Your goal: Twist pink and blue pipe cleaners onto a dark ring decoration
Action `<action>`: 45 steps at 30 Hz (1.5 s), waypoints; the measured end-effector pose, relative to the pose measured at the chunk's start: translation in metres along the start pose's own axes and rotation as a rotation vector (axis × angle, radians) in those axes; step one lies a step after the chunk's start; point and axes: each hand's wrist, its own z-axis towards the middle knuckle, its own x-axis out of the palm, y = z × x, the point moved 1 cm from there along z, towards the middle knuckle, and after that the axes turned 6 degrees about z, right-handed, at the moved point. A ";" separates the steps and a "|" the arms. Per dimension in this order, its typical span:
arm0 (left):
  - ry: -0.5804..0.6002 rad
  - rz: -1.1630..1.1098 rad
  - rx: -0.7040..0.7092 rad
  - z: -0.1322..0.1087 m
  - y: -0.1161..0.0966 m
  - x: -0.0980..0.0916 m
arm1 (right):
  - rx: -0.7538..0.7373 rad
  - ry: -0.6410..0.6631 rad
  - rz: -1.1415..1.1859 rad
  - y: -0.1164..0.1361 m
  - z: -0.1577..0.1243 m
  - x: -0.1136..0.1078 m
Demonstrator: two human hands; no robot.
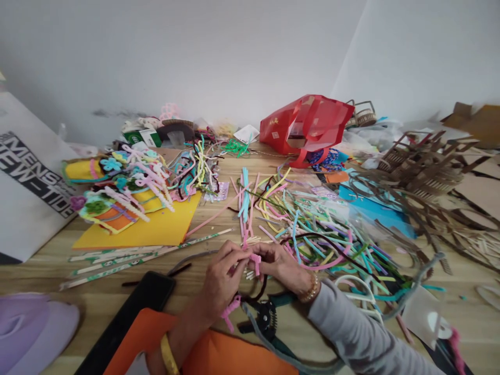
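Orange foam sheet at the very bottom of the view, and just above it, the hands are together! The left hand and right hand meet fingertip to fingertip, clamped on a pink pipe cleaner, with a short end poking down between them. Another pink length hangs below the left hand, though whether it's the same piece is hard to call. Directly beneath sit green-handled pliers, a gray pipe cleaner curling across them. That's the danger spot: a dropped wrist could hook that loop and drag the pliers out of place. Now the right side, where the gray sleeve runs close to a loose heap of pipe cleaners. One wide sweep could snag strands and pull them toward the near edge. To the left, a black slab and paper sticks narrow the elbow room, so a quick pull that way could knock them. Open room? A bare patch of wooden surface beyond the slab, while farther ahead a yellow foam sheet carries its own crowded pile!
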 end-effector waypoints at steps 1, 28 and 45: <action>0.006 -0.017 -0.024 0.000 0.001 0.001 | -0.016 -0.010 -0.037 0.001 -0.001 0.001; 0.210 -0.452 -0.599 0.002 0.013 0.002 | -0.236 -0.214 -0.177 -0.002 -0.002 0.000; 0.340 -0.856 -0.711 0.001 0.011 0.002 | -0.275 -0.134 -0.163 0.005 -0.005 0.005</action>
